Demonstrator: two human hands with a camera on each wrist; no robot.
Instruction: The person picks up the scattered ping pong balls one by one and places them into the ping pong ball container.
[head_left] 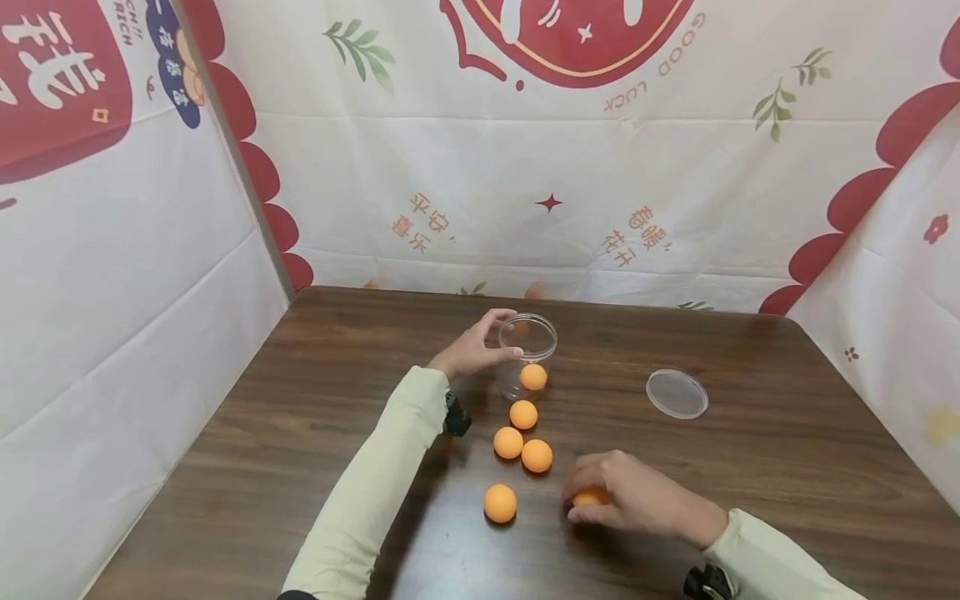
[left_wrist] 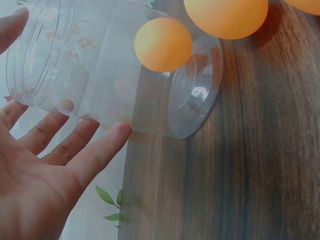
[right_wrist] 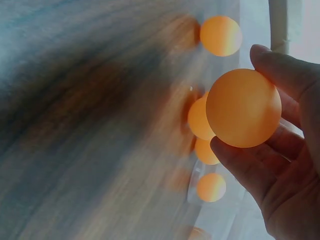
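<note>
My left hand (head_left: 474, 348) grips a clear plastic jar (left_wrist: 115, 65) near its rim, thumb on the near side and fingers on the far side. The jar stands upright without a lid, and one orange ping-pong ball (left_wrist: 163, 45) appears to lie inside at its bottom. Lower on the right, my right hand (head_left: 637, 493) pinches another orange ping-pong ball (right_wrist: 243, 108) between thumb and fingers, close to the tabletop. Between the hands lie several loose balls: one (head_left: 523, 414) just in front of the jar, a touching pair (head_left: 536, 456), and one (head_left: 500, 503) nearest me.
A clear round lid (head_left: 677, 394) lies flat on the dark wooden table (head_left: 750, 467), right of the jar. White printed cloth (head_left: 480, 167) hangs behind the table's far edge and along both sides.
</note>
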